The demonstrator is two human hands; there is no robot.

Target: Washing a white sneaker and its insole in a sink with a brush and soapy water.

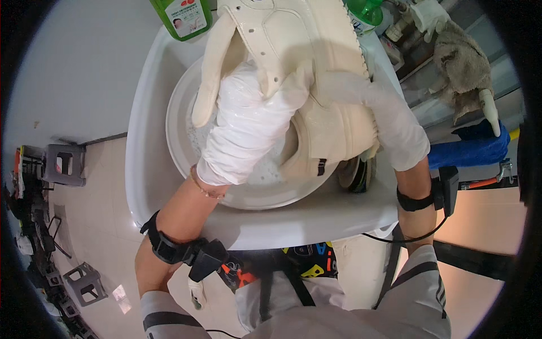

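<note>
A cream shoe (334, 131) with eyelets and a loose tongue is tilted over a round white basin (180, 163). Foamy water (264, 173) lies in the basin below it. My left hand (258, 106), in a wet white glove, grips the shoe's upper near the lowest visible eyelet; some of its fingers are hidden by the upper. From the other side my right hand (360, 91), also gloved and slightly blurred, clasps the shoe across its side and sole edge. Below the right wrist, a dark, striped object (358, 173) shows partly behind the shoe's heel; its kind is unclear.
The basin sits in a white sink (139, 169). A green dish detergent bottle (184, 19) and a green plastic bottle (366, 15) stand at its far rim. At right hang a brown rag (461, 68) and a blue cloth (470, 148). Grey stools (65, 165) stand on the floor at left.
</note>
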